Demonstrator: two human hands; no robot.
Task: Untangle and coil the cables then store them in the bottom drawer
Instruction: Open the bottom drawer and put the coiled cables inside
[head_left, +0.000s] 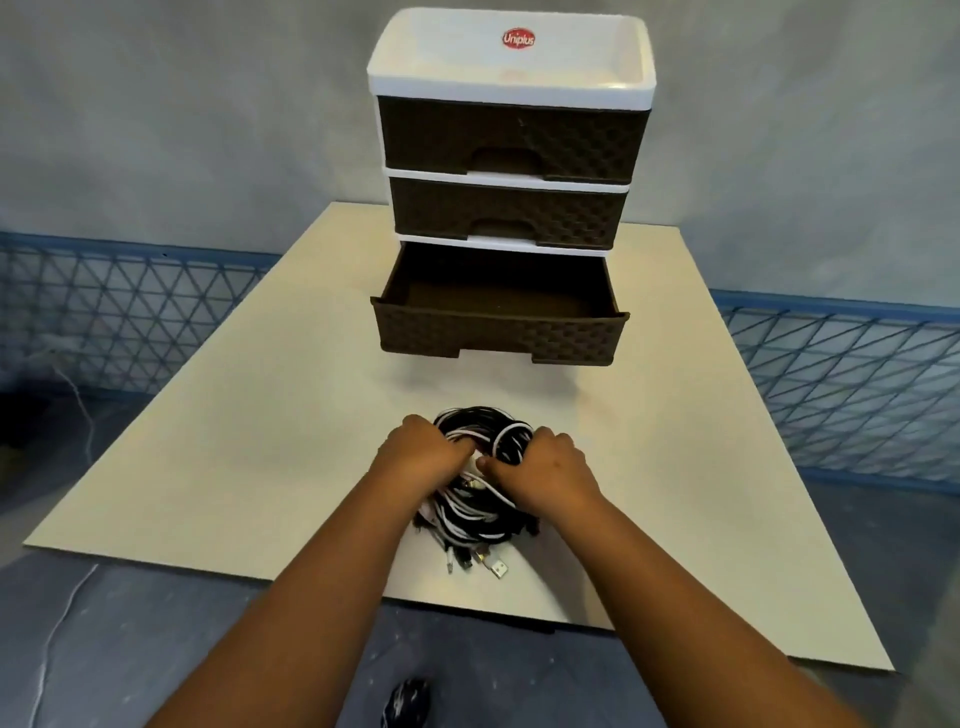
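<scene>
- The cables (480, 486), black and white mixed, lie in one bundled heap on the pale board (249, 467) that serves as the bench, near its front edge and well short of the drawer unit (511, 171).
- The left hand (418, 447) has its fingers curled into the left side of the heap; the right hand (545, 465) is curled over the right side, thumb tucked toward the middle. Both clamp on the bundle, close together with cable between them.
- The bottom drawer (498, 317) is pulled out and looks bare inside; the two drawers above it are pushed in.
- Handling, as a judgement: the bundle looks light and limp, so it will sag and shed loops if lifted by one strand. The smooth jackets will likely slide over one another, which may help untangling but may let a coil spring loose.
- Where to take hold: gripping across many strands at once, as both hands do here, should keep the mass together. For separating, the loose plug ends (480, 561) fanned out at the near side of the heap give the surest start. Pulling by a connector risks strain at its joint, so the cord just behind it is the safer place.
- Writing: a red oval sticker (518, 39) on the white top tray reads "Uniplus". No other lettering is legible.
</scene>
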